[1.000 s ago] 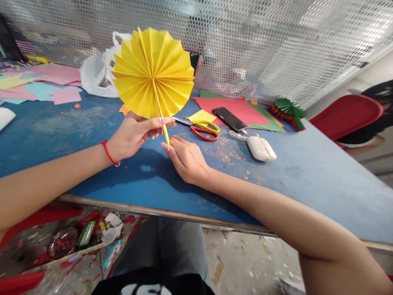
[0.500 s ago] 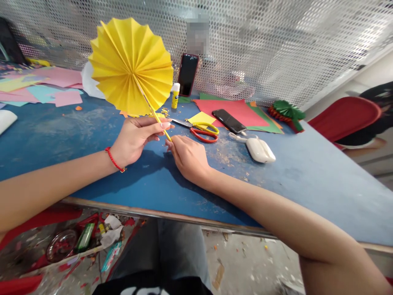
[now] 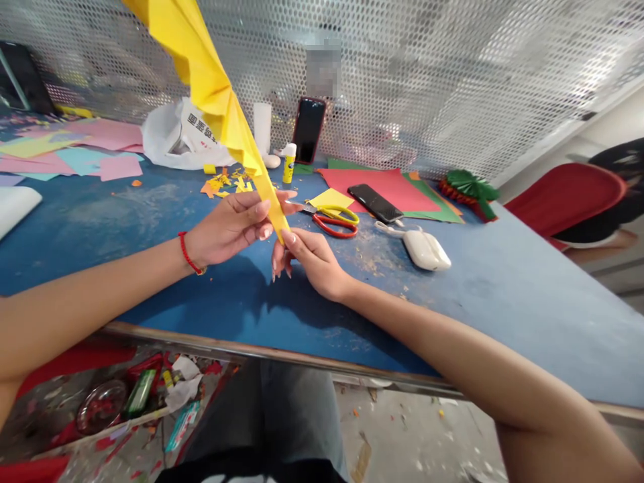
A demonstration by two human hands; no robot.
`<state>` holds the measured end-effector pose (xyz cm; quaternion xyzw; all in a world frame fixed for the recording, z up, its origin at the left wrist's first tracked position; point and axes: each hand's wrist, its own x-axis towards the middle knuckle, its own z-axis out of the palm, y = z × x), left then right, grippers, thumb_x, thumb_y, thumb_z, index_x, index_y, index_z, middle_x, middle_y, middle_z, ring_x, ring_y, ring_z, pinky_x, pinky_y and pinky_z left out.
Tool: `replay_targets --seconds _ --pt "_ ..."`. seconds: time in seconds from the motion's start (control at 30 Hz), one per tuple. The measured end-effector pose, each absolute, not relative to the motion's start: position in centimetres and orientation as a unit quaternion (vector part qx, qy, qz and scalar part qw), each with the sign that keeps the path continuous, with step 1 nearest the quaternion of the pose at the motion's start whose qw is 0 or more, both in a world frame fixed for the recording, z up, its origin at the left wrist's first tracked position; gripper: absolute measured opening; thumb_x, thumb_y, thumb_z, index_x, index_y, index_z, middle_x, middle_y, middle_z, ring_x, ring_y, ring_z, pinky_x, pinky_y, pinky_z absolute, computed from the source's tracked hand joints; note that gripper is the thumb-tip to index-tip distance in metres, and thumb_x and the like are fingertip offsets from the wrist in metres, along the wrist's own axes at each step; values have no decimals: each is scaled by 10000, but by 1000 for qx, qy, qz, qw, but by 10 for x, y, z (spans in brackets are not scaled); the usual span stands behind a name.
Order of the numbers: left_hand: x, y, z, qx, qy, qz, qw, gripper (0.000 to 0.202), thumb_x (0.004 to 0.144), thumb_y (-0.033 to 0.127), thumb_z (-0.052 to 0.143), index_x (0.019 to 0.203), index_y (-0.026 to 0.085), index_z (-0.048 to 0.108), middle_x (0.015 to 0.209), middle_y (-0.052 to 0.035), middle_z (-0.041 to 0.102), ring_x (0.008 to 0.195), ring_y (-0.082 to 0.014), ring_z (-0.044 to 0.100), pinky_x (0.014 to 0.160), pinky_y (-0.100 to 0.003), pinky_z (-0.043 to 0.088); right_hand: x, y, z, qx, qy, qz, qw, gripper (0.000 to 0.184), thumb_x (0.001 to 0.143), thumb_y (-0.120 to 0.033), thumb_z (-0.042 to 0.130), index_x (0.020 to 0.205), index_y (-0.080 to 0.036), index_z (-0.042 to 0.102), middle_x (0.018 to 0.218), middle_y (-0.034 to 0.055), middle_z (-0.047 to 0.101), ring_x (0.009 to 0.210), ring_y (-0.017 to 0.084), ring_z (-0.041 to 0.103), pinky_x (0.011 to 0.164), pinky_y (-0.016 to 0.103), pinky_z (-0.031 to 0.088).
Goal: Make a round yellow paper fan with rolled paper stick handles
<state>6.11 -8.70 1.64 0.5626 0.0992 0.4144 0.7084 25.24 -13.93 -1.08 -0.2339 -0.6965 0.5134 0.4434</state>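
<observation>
A yellow pleated paper fan [image 3: 204,70] is seen nearly edge-on, tilted up to the left, its top cut off by the frame. Its flat yellow handle runs down between my hands. My left hand [image 3: 234,225] pinches the upper part of the handle between thumb and fingers. Lower down, the thumb and fingers of my right hand [image 3: 312,258] are closed on the handle's bottom end. Just beyond my fingertips lie scissors [image 3: 338,220] with one yellow and one red grip. Yellow paper scraps [image 3: 226,181] and a glue stick [image 3: 289,163] are behind my left hand.
On the blue table [image 3: 483,295] are a black phone [image 3: 375,202] on red paper [image 3: 397,181], a white earbud case [image 3: 426,250], a green paper fan [image 3: 470,184], a white plastic bag [image 3: 168,137] and coloured sheets [image 3: 83,157]. Another phone [image 3: 308,127] leans upright at the mesh panel.
The fan has turned from face-on to nearly edge-on, uncovering the plastic bag and scraps. Both hands stay on the handle, with the right fingers shifted around its lower end.
</observation>
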Motion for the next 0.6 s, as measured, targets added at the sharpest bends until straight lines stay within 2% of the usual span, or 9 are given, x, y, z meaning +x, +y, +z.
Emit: replay_targets --seconds 0.17,0.27,0.37,0.5,0.6 --pt "61 -84 14 561 114 430 698 304 742 400 1046 966 258 897 900 -26 826 520 -3 559 533 -82 532 250 -143 -10 -235 -667 567 423 562 1035 -715 565 846 -196 668 750 18 712 647 122 647 593 244 482" --pt "63 -83 14 576 135 449 670 327 721 451 1051 957 284 899 861 -5 810 519 -1 545 518 -80 517 250 -142 -9 -247 -658 564 433 549 1009 -730 599 925 -195 695 774 17 725 638 120 640 592 244 486" --pt "64 -82 14 607 142 462 631 325 719 503 1042 946 320 898 857 -15 805 521 -50 539 469 -146 508 250 -141 -8 -267 -659 540 451 555 976 -744 639 920 -196 699 753 10 716 614 116 619 587 244 485" --pt "67 -86 14 652 175 481 559 236 814 513 961 958 337 894 911 -43 813 551 -127 576 502 -279 538 250 -138 -11 -293 -655 511 473 576 945 -765 663 848 -197 667 696 2 690 581 113 596 567 245 477" --pt "68 -91 10 689 211 531 445 229 916 525 858 837 311 860 741 -36 759 547 -171 598 497 -314 530 250 -135 -13 -306 -653 509 470 609 918 -804 661 826 -203 646 665 -6 668 567 113 588 559 246 477"
